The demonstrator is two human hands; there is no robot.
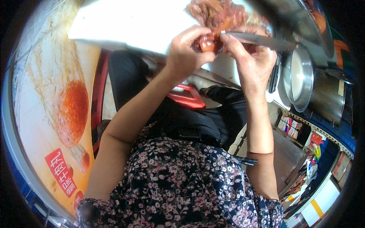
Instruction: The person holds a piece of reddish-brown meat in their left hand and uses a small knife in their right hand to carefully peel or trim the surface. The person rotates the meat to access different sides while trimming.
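Note:
My left hand [185, 51] grips a glossy reddish-brown piece of cooked meat [209, 45] between thumb and fingers, just past the front edge of a white board [128, 25]. Close beside it, my right hand [251, 59] holds a knife [263, 40], whose grey metal length points off to the right. The right thumb tip meets the near end of the knife, next to the meat; the other right fingers are partly hidden behind the knife. Beyond both hands, a heap of similar meat pieces [218, 12] lies on the board.
At right stand a metal bowl [298, 75] with whitish contents and a large metal pot [326, 98]. A wide metal basin [302, 20] curves in at upper right. Below are a red plastic object [189, 98] and shelves with packages [315, 145]. A printed panel [75, 114] fills the left.

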